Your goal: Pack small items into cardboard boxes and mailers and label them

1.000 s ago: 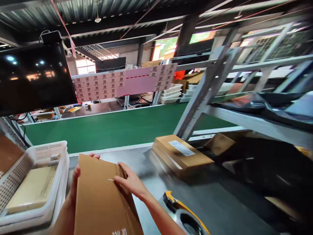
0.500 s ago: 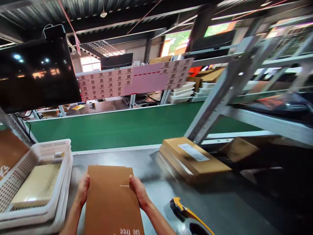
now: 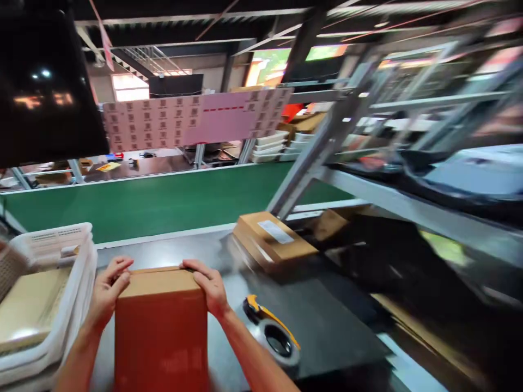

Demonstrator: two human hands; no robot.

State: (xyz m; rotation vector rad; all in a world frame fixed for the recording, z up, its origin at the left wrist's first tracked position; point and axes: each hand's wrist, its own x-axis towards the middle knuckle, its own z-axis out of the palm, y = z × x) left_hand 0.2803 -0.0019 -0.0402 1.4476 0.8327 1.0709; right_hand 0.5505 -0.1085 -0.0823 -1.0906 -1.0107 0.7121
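A brown cardboard box (image 3: 161, 337) stands close in front of me, its narrow far side tipped up into sight. My left hand (image 3: 108, 288) is closed on the box's upper left corner, thumb on the near side and fingers beyond. At the opposite corner my right hand (image 3: 210, 286) grips it in the same way. Right of the box, a yellow-handled tape dispenser (image 3: 273, 332) with a roll of clear tape lies on the grey worktable (image 3: 327, 326). The bottom of the box runs out of view.
White plastic baskets (image 3: 77, 294), stacked, stand at the left with a cream box (image 3: 32, 305) inside. Another cardboard box (image 3: 273, 239) with a white label sits at the back right beside a metal frame (image 3: 314, 147). Behind the table runs a green conveyor belt (image 3: 163, 204).
The box has tilted, so a narrow side now shows instead of only its broad printed face. Both hands have shifted to its upper corners. The view has swung right.
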